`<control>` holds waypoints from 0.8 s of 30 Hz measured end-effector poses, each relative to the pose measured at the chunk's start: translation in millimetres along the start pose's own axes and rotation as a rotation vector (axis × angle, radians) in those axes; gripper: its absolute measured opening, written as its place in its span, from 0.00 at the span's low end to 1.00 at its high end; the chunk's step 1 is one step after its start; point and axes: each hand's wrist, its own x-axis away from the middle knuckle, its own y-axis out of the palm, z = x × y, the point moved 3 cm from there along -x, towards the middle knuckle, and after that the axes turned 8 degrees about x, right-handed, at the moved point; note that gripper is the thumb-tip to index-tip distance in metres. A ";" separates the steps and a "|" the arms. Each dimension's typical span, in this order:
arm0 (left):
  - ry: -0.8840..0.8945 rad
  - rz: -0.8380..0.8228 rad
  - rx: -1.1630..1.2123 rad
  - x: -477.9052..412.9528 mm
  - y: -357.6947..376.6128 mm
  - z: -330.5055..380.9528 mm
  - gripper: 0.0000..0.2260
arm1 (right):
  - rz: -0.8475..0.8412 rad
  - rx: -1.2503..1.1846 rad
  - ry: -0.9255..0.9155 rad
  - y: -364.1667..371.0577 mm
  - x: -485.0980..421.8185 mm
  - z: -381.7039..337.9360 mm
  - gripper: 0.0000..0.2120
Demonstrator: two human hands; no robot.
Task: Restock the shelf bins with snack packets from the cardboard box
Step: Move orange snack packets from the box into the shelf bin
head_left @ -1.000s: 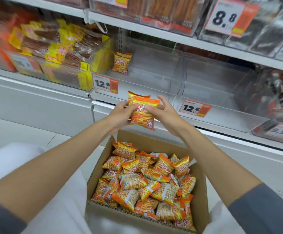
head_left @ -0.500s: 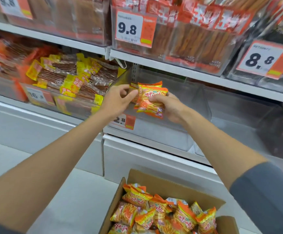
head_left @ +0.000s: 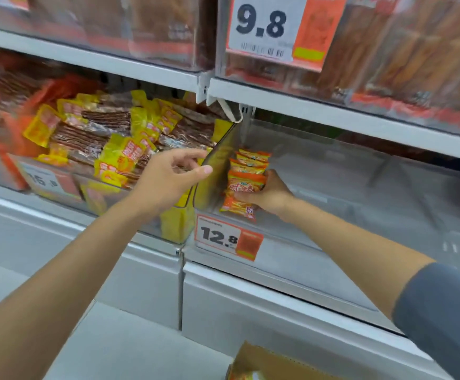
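Your left hand [head_left: 174, 174]: off stack now, empty, fingers loosely curled, hovering by divider [head_left: 219, 165]. Snack packets [head_left: 243, 187]: moved up from over cardboard box [head_left: 267, 360] into clear bin [head_left: 346, 187], left near corner. Your right hand [head_left: 271, 194]: inside bin, gripping stack from right, forearm across front lip. Placement looks nearly done; release seems next.

Location: retail shop, snack aisle. Indicators: tiered white shelves [head_left: 141, 69] run at standing height and carry clear bins [head_left: 333, 171] stocked with packets [head_left: 246, 187]. Printed price labels are fixed to the bin fronts, a 9.8 tag [head_left: 261, 26] and a 12.8 tag [head_left: 223, 237]. A stock box [head_left: 272, 360] sits below the shelving.
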 end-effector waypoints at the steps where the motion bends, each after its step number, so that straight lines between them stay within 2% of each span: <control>1: 0.003 -0.002 0.010 0.3 0.0 0.2 0.12 | 0.041 0.012 0.016 2.7 1.4 -1.9 0.53; 3: 0.010 -0.003 0.033 1.8 0.5 0.0 0.12 | 0.092 0.051 0.035 5.1 4.7 -5.1 0.53; 7: 0.022 0.001 0.021 3.8 1.1 1.0 0.12 | 0.127 0.022 -0.016 0.9 8.3 -9.0 0.64; 9: 0.029 0.005 0.010 4.3 0.4 1.1 0.12 | 0.154 0.099 -0.072 -0.5 12.7 -12.3 0.55; 12: 0.030 -0.003 0.015 4.3 0.1 0.5 0.14 | 0.194 0.276 -0.143 -4.0 21.6 -17.7 0.28; 14: 0.032 -0.005 0.015 4.5 0.6 0.8 0.14 | 0.234 0.301 -0.156 -5.8 22.3 -16.4 0.19; 16: 0.030 -0.003 0.018 4.7 1.0 1.2 0.14 | 0.245 0.292 -0.149 -5.7 22.1 -17.8 0.21; 19: 0.024 -0.002 0.029 4.1 0.9 0.5 0.14 | 0.184 0.232 -0.123 -3.6 21.1 -19.1 0.30; 24: 0.020 -0.008 0.052 3.6 1.5 -1.7 0.13 | 0.134 0.213 -0.100 -4.1 21.0 -17.4 0.33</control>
